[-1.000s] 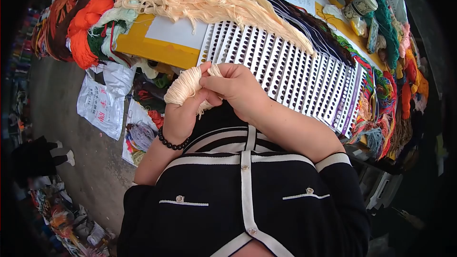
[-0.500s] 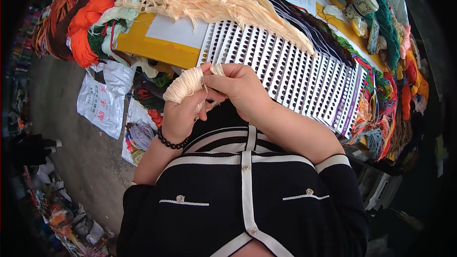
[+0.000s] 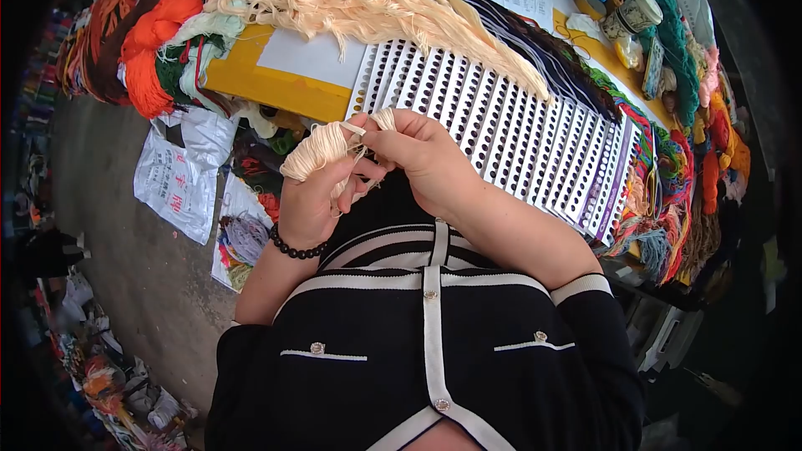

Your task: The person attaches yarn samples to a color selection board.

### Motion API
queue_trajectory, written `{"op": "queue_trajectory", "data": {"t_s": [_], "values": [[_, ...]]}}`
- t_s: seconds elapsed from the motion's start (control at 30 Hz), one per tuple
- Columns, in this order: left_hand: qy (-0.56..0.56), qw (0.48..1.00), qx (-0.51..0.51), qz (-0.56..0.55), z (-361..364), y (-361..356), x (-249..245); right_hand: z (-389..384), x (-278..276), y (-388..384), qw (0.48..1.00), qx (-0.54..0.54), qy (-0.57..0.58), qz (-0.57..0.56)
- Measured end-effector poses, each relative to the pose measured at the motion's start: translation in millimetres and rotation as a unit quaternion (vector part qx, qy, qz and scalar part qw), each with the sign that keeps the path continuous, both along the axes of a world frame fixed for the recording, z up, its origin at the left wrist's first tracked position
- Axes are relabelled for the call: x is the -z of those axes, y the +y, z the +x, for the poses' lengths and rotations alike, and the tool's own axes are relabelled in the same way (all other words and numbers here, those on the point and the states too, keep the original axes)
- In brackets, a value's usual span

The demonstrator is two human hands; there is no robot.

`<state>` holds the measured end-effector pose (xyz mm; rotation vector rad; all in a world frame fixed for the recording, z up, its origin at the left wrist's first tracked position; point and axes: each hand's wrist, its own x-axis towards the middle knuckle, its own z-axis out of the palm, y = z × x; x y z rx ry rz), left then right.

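So the cream thread bundle (image 3: 316, 150) is up in the air just off the near edge of the white punched card (image 3: 518, 134), not lying on the tabletop (image 3: 276, 88). Left hand (image 3: 307, 210) has it looped over the fingers, grip closed round it. Right hand (image 3: 418, 154) is pinching a few strands at the bundle's top end, grip clenched on them. Beyond the card there's a much bigger cream skein (image 3: 368, 4), and left of the card an orange yarn heap (image 3: 154, 42). Coloured threads (image 3: 660, 192) hang off the card's right end. My read: the separating is early on. The bundle looks fat, only a thin bit is teased out, and the card's holes nearest the hands look empty.
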<state>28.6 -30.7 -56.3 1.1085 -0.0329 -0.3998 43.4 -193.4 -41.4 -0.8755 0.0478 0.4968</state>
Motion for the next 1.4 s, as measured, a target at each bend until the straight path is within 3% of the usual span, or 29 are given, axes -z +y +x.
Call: {"op": "queue_trajectory", "data": {"t_s": [0.1,0.17,0.23,0.3,0.33,0.37,0.4,0.47,0.5,0.57,0.6,0.67,0.77,0.8,0.83,0.9,0.93,0.97,1.03,1.07,1.1,1.13,1.17,1.2,1.23,1.3,1.33,1.37,1.4], "values": [[-0.025,0.999,-0.025,0.033,1,-1,4,3,10,-1,0.997,-0.017,0.030,0.062],[-0.091,0.989,-0.111,0.031,6,-2,5,13,10,-10,0.990,-0.010,0.031,0.140],[-0.033,0.981,-0.053,-0.184,17,24,4,20,-18,-38,0.991,-0.008,0.016,0.134],[-0.095,0.968,-0.075,-0.219,27,67,-8,16,-64,-79,0.992,0.007,-0.074,-0.103],[-0.141,0.971,-0.124,-0.149,28,98,-10,8,-85,-96,0.921,0.075,-0.151,-0.352],[-0.042,0.926,-0.116,-0.358,40,139,-7,0,-97,-115,0.876,0.133,-0.200,-0.419],[-0.117,0.941,-0.208,-0.238,43,156,-9,-5,-101,-142,0.845,0.183,-0.220,-0.451],[0.015,0.877,-0.075,-0.475,58,215,1,-6,-100,-195,0.805,0.299,-0.209,-0.468],[0.018,0.876,-0.069,-0.476,62,239,10,-7,-102,-226,0.810,0.303,-0.165,-0.473],[0.034,0.887,-0.305,-0.345,71,278,31,-10,-90,-291,0.802,0.308,-0.154,-0.488],[0.037,0.889,-0.297,-0.346,79,291,39,-13,-86,-314,0.808,0.312,-0.130,-0.482],[0.054,0.868,-0.449,-0.206,95,315,56,-22,-75,-358,0.809,0.324,-0.101,-0.479],[0.057,0.912,-0.340,-0.221,112,385,92,-31,-55,-422,0.754,0.330,-0.060,-0.565],[0.111,0.837,-0.501,-0.190,116,346,66,-34,-51,-444,0.743,0.338,-0.051,-0.575],[0.114,0.839,-0.498,-0.188,116,352,70,-37,-48,-465,0.734,0.344,-0.042,-0.585],[0.053,0.845,-0.532,0.009,114,400,93,-46,-50,-508,0.714,0.337,-0.059,-0.611],[0.020,0.834,-0.540,0.108,112,397,89,-51,-60,-506,0.668,0.361,-0.036,-0.650],[0.019,0.835,-0.538,0.110,109,393,86,-53,-69,-503,0.619,0.383,-0.014,-0.686],[0.048,0.810,-0.583,-0.035,94,344,57,-54,-72,-503,0.602,0.384,-0.015,-0.700],[-0.008,0.919,-0.392,0.024,94,412,104,-50,-76,-477,0.647,0.375,-0.033,-0.663],[-0.008,0.920,-0.392,0.025,74,320,73,-47,-80,-445,0.689,0.366,-0.051,-0.624],[0.096,0.913,-0.386,-0.088,56,217,29,-42,-82,-402,0.705,0.304,-0.067,-0.638],[0.088,0.954,-0.235,-0.165,42,164,27,-41,-80,-352,0.825,0.286,0.001,-0.488],[0.076,0.966,-0.078,-0.236,33,128,26,-35,-66,-318,0.830,0.193,-0.047,-0.521],[0.092,0.917,0.119,-0.370,35,101,36,-31,-51,-279,0.867,0.100,-0.101,-0.478],[0.147,0.938,0.140,-0.281,20,44,36,-35,-30,-198,0.921,-0.032,-0.070,-0.382],[0.181,0.939,0.189,-0.223,17,8,21,-41,-20,-170,0.899,-0.088,-0.207,-0.375],[0.129,0.933,0.278,-0.190,14,-27,8,-46,-24,-148,0.877,-0.130,-0.254,-0.388],[0.071,0.952,0.291,-0.068,11,-52,-7,-52,-28,-133,0.826,-0.101,-0.343,-0.436]]}}
